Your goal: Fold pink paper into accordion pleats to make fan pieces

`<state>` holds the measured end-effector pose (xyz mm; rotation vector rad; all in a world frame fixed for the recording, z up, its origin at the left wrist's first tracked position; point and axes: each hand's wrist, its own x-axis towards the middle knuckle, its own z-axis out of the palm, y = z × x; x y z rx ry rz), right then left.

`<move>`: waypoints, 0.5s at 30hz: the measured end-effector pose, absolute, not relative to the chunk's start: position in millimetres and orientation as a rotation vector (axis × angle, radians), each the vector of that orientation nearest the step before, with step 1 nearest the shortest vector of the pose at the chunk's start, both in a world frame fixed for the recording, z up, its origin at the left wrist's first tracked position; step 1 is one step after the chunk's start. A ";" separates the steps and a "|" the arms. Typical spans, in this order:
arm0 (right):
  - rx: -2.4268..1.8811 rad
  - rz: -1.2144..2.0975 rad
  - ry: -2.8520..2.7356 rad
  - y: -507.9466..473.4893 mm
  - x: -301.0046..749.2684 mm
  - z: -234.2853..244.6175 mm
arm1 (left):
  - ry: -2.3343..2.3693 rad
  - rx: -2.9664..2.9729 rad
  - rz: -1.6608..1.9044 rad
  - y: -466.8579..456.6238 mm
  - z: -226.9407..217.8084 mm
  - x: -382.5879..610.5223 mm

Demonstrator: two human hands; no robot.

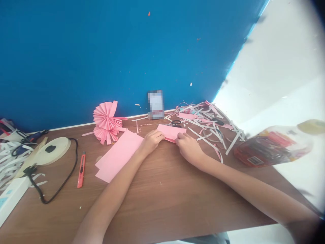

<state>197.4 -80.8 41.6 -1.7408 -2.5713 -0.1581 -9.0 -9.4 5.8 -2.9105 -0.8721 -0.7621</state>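
A small piece of pink paper (172,131) with folds along its near edge lies between my hands on the brown table. My left hand (152,140) pinches its left end, fingers closed. At the right end, my right hand (188,145) grips the same paper with curled fingers; the fingertips are partly hidden. Flat pink sheets (119,154) lie overlapped beside my left forearm. Behind them, pleated pink paper fans (106,120) lean near the blue wall. Scissors (175,122) rest just beyond the folded paper.
A red box cutter (81,170), a black cable (73,162), a round white disc (54,150) and a white power strip (12,195) are at left. Paper strips (208,122) pile up at back right, near a plastic container (269,145). A small card-like object (155,105) leans on the wall.
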 end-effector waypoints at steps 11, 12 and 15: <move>-1.704 -0.142 -2.597 -82.3 196.0 39.2 | -0.921 -2.797 -0.838 -11.3 8.8 -4.8; -1.698 -0.146 -2.600 -82.1 195.9 38.7 | -0.935 -2.782 -0.845 -11.4 8.5 -4.5; -1.708 -0.142 -2.587 -79.6 196.7 37.4 | -0.973 -2.740 -0.833 -11.8 7.4 -3.8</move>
